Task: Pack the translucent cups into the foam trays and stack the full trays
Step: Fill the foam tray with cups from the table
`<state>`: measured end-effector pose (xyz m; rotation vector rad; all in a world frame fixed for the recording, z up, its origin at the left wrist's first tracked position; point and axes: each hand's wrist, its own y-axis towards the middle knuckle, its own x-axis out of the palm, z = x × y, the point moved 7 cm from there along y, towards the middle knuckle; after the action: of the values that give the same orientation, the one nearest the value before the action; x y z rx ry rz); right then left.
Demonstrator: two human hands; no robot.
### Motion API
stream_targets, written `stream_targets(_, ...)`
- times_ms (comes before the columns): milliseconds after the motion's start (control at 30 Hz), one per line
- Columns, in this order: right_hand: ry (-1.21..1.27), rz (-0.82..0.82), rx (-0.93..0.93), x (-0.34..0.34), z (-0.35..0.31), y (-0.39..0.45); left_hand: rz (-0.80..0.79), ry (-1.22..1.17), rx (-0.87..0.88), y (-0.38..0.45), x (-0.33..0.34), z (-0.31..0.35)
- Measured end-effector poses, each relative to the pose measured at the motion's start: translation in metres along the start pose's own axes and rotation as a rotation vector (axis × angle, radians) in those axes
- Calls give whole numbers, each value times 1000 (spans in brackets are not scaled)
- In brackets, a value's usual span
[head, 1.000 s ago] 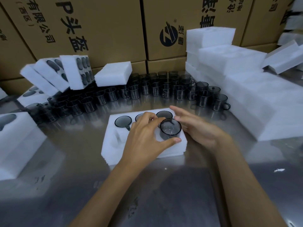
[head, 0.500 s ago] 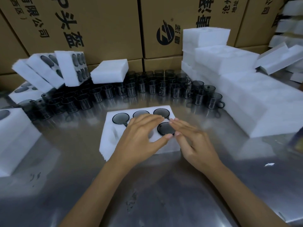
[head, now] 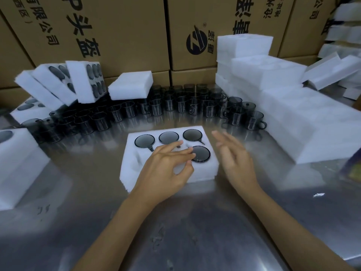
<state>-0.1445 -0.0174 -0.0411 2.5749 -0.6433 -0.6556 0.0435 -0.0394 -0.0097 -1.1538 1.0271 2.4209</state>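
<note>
Right hand (head: 237,161) has lifted off the fourth cup (head: 201,153), now seated near-right in the foam tray (head: 203,173) mid-bench, fingers spread, empty; left hand (head: 168,165) rests relaxed over the tray, two near pockets unfilled.

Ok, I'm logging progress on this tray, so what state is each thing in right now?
foam tray: flat on the table, four cups seated, front-left pocket empty, front-middle hidden by the hand
front-right cup: seated in its pocket
left hand: over the tray, fingers relaxed, holding nothing
right hand: open, beside the tray, blurred
loose cups: upright, unpacked, behind the tray
leaning trays: filled, tilted
</note>
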Motion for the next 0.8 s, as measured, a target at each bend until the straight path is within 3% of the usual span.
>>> stream_targets(133, -248, 145, 233, -19, 51, 43, 67, 28, -23, 6, -16, -13)
stream_targets(333, -369, 159, 305, -26, 83, 90, 342, -59, -245, 6, -55, -60)
stream_targets(667, -555, 246, 220, -26, 76, 88, 320, -114, -272, 6, -53, -61)
stream_targets(800, -590, 197, 132, -22, 56, 80, 323, -127, -284, 5, -56, -62)
